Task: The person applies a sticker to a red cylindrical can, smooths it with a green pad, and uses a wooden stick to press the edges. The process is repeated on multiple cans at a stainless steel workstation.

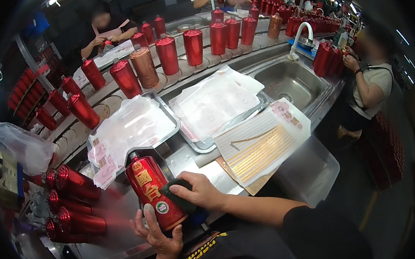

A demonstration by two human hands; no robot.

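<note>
A glossy red bottle [148, 174] with gold characters and a round white-and-green emblem lies tilted in a dark stand [157, 154], its neck pointing away from me. My right hand [200, 191] grips a dark green scraper-like pad [182, 201] and presses it against the bottle's right side. At the lower left corner of the bottle is my left hand [161, 235], fingers stretched apart, with the fingertips and thumb by its side and base. Pale coverings show on some of the left fingertips.
Several red bottles [80, 205] lie at left. Trays with white decal sheets [135, 122] [217, 97] sit ahead, beside a gold-striped sheet [261, 145]. A conveyor [165, 79] carries upright bottles. A sink [288, 83] with a white faucet [302, 36] stands right; a person [370, 84] works beyond.
</note>
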